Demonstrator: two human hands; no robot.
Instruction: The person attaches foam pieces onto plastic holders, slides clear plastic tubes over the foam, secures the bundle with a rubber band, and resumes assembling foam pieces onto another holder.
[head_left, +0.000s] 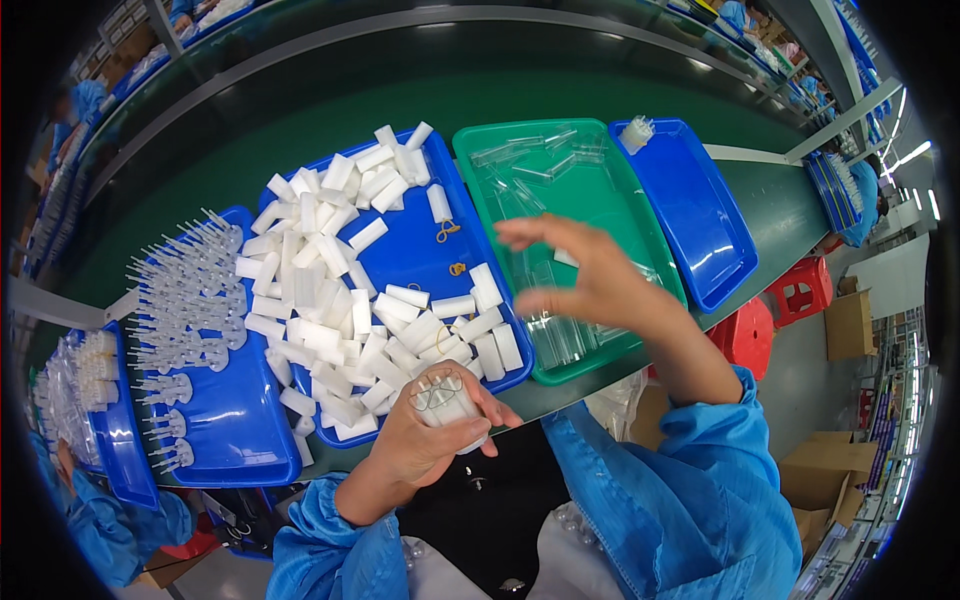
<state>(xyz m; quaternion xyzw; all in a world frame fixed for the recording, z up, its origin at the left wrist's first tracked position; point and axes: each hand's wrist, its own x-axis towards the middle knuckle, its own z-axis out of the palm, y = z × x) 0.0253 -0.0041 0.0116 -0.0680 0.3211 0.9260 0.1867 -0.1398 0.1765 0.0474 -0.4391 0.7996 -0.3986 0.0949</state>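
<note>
My left hand (430,440) is closed around a short, roughly round assembly (443,398) with a transparent top and a whitish body; its details are partly covered by my fingers. My right hand (585,275) hovers over the green tray (590,215), thumb and fingers apart, with nothing visible between them. Transparent tubes (560,338) lie in that tray, some loose at the far end and a group beneath my right hand. Left of it, a blue tray (415,255) bears a heap of white cylinders (340,330), nearest to my left hand.
Yellowish rubber bands (447,232) lie in the blue tray. Farther left, another blue tray (240,440) carries rows of translucent pieces with upright pins (190,290). On the right, a blue tray (695,220) holds one white assembly (637,133). Red stools (745,335) stand beyond the table edge.
</note>
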